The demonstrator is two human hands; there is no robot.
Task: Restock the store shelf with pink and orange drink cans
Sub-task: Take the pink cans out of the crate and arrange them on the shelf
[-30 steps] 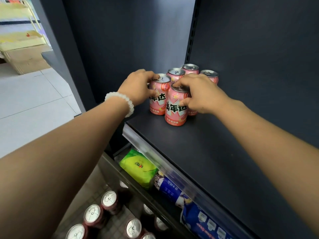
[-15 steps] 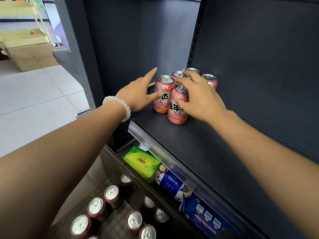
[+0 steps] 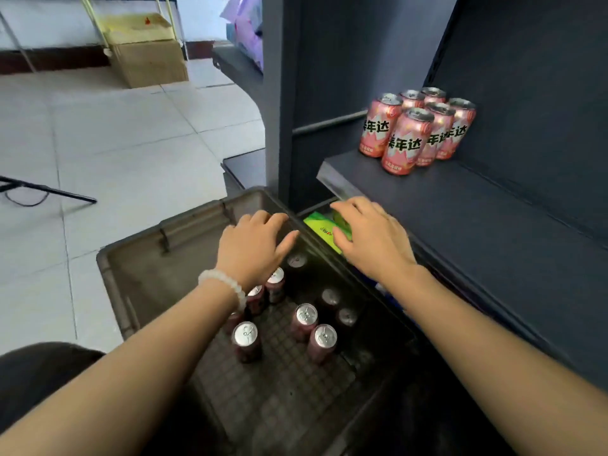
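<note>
Both hands withdrawn from the shelf since a second ago, now lowered over the grey crate (image 3: 138, 258). Left hand (image 3: 253, 248) above the crate's far end, fingers relaxed and slightly spread, holding nothing. Right hand (image 3: 371, 238) beside it over the green packet (image 3: 320, 227) on the lower shelf, fingers likewise loose and empty. Six pink cans (image 3: 418, 130) left clustered upright at the back corner of the dark shelf (image 3: 493, 225), touching one another. More cans (image 3: 306, 319) standing upright in the crate, tops showing, sides in shadow. Likely meaning: one placement finished, next pickup about to begin; plenty of stock and shelf space remaining.
</note>
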